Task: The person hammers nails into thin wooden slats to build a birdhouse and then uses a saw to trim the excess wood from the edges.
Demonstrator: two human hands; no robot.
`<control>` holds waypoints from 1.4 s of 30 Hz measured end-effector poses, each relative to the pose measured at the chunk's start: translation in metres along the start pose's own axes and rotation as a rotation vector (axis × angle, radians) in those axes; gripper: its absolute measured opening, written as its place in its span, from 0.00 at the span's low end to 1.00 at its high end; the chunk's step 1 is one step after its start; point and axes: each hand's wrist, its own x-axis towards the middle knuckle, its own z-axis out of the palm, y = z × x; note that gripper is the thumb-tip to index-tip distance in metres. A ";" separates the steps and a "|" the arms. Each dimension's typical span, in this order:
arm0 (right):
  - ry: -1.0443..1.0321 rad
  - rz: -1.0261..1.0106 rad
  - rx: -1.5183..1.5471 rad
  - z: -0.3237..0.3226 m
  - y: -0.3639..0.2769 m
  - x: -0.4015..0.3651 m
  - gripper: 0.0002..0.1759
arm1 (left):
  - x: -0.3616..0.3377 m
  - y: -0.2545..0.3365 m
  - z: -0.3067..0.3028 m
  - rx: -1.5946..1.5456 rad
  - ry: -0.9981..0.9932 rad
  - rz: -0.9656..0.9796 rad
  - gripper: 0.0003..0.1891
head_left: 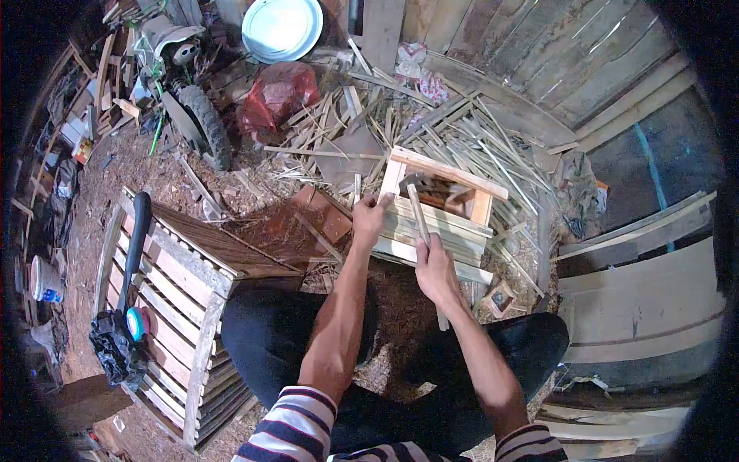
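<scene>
Overhead and ahead, a plank wall (pixel 523 46) rises behind everything. Next in size comes a slatted crate (pixel 206 331), beside the person's left knee. Beyond the knees spreads a scrap pile (pixel 485 146) of thin wooden strips, loosely heaped, and a motorbike (pixel 202 123) is at the far left.

Just ahead of the knees sits the box (pixel 462 246), the piece being worked on: pale slats run across its near side, and an opening shows behind them, under a top rail. Past it, a white basin (pixel 282 29) is at the back, with a red bag (pixel 281 94) lower down, next to the strips.

Smaller still is the hammer (pixel 418 212), its wooden handle clasped in the right hand (pixel 436 269), its dark head up by the box's opening. The left hand (pixel 371 219) is at the box's left edge, fingers bent; whether they pinch anything, I can't tell. Smallest, a blue disc (pixel 138 323) lies on the crate.
</scene>
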 end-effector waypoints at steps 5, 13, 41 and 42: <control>-0.024 -0.015 -0.079 0.012 0.015 0.004 0.17 | 0.006 -0.012 0.003 -0.032 0.010 0.085 0.19; 0.042 -0.069 -0.093 0.012 0.012 0.003 0.17 | 0.008 -0.012 0.002 0.056 0.040 0.032 0.20; 0.086 -0.229 -0.176 0.016 0.020 0.006 0.13 | 0.009 -0.013 0.001 0.125 0.004 -0.008 0.16; 0.084 -0.232 -0.176 0.014 0.014 0.007 0.13 | 0.009 -0.015 0.001 0.097 0.013 0.046 0.15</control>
